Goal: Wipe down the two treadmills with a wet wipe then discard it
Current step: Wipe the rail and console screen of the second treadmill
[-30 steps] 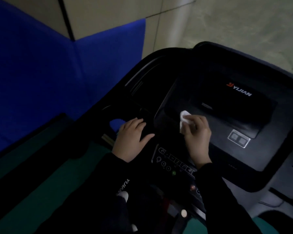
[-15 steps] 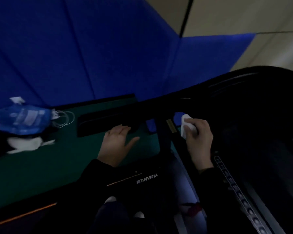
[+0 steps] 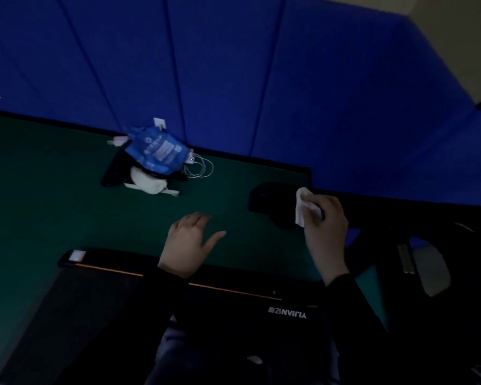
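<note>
My right hand (image 3: 326, 227) is shut on a crumpled white wet wipe (image 3: 302, 207), held in the air beside the rounded black end of a treadmill handrail (image 3: 267, 202). My left hand (image 3: 190, 243) hovers open, fingers spread, over the green floor, holding nothing. Below both hands lies the black treadmill deck (image 3: 233, 309) with an orange stripe and a white brand logo. The dark treadmill frame (image 3: 428, 218) runs along the right side.
A blue plastic bag (image 3: 157, 151) lies on the green floor (image 3: 53, 190) by the blue padded wall (image 3: 233, 65), with a white pouch, dark items and a coiled white cable beside it. My feet stand on the deck.
The view has swung left from the treadmill console to the floor and bag. My right hand with the wipe has come off the console to the handrail end; my left hand has lifted free.
</note>
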Tool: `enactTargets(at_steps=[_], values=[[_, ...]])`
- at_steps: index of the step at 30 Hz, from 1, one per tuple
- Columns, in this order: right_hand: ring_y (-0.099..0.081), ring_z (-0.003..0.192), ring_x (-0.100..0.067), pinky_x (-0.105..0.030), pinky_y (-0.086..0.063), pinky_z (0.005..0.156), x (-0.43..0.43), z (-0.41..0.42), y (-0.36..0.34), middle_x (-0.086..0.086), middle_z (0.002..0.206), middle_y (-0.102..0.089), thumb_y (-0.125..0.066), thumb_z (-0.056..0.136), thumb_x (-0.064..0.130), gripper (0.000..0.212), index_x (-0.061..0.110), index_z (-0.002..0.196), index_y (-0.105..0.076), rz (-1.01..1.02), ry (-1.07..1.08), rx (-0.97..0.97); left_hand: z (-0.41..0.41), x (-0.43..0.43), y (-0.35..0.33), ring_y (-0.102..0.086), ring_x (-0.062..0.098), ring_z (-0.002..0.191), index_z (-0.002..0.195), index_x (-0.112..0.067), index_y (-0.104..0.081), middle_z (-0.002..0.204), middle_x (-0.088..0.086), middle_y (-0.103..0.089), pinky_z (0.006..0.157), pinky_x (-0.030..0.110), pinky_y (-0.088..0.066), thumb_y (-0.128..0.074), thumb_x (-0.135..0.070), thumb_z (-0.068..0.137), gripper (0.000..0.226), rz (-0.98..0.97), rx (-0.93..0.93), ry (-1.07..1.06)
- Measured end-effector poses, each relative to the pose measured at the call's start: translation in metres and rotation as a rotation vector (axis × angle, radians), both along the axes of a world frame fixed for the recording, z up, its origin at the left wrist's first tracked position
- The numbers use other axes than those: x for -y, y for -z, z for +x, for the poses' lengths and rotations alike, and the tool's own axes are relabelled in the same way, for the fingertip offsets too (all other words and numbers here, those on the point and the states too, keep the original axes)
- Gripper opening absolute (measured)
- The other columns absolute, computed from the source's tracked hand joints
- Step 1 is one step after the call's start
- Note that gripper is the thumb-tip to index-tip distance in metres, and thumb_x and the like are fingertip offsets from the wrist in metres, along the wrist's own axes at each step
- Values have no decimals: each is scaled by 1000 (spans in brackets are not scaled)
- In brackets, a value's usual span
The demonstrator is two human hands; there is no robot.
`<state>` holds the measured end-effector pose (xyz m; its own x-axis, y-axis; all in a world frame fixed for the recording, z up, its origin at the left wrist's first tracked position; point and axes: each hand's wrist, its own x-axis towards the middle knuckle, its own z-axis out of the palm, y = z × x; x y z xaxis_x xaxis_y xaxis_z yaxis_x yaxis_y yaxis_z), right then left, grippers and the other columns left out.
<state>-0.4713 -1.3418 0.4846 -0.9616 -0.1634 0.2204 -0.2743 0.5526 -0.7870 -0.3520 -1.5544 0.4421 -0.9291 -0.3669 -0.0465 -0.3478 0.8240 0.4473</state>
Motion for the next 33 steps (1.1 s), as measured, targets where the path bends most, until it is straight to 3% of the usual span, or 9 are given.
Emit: enactTargets(at_steps=[5,10,15,21,25,27,31,33], values=[[-51,97,-12,-22,-40,83,79,16,5,-4,108,-54,-59,88,7,16,11,100,-68,15,-86,30,28,74,7,-55,31,116,122,-7,-58,126,12,-61,98,41,-42,-58,-46,86,53,55,23,-99],[-53,95,-8,-1,-38,77,156,23,4,-1,103,-55,-60,87,8,15,16,98,-68,-43,-76,48,33,142,8,-53,29,118,124,-8,-55,130,10,-57,97,41,-41,-55,-47,87,54,72,26,-106],[-53,92,-4,-12,-41,79,235,26,1,3,102,-54,-61,86,11,15,19,97,-68,-37,-150,39,27,202,5,-52,31,118,126,-7,-55,131,11,-57,98,42,-40,-56,-45,87,55,80,-35,-123],[-53,94,5,-1,-39,77,272,18,9,5,103,-54,-61,87,10,17,21,98,-68,-18,-196,46,30,253,16,-53,33,116,125,-6,-56,129,12,-59,96,44,-41,-59,-43,86,53,101,-69,-200],[-54,95,2,1,-39,77,282,9,19,0,106,-57,-61,86,6,17,13,99,-68,-30,-145,68,16,270,23,-53,33,116,125,-7,-56,130,12,-58,96,45,-42,-59,-44,86,54,93,-62,-196],[-54,93,1,-1,-40,78,289,1,23,-2,106,-57,-60,86,4,17,12,99,-68,-30,-140,69,4,278,24,-53,32,116,125,-8,-56,131,11,-57,96,44,-41,-59,-44,86,53,91,-66,-183],[-55,94,-6,-18,-44,83,309,-25,36,1,102,-56,-61,85,5,15,11,98,-68,-43,-130,45,-23,297,35,-55,32,114,123,-8,-57,127,12,-60,95,44,-42,-60,-42,86,51,68,-100,-146],[-55,93,-7,-18,-44,82,321,-41,51,2,100,-56,-61,85,5,14,10,96,-68,-62,-123,26,-38,310,47,-56,32,113,123,-7,-58,125,12,-61,96,44,-44,-61,-41,85,51,54,-122,-134]])
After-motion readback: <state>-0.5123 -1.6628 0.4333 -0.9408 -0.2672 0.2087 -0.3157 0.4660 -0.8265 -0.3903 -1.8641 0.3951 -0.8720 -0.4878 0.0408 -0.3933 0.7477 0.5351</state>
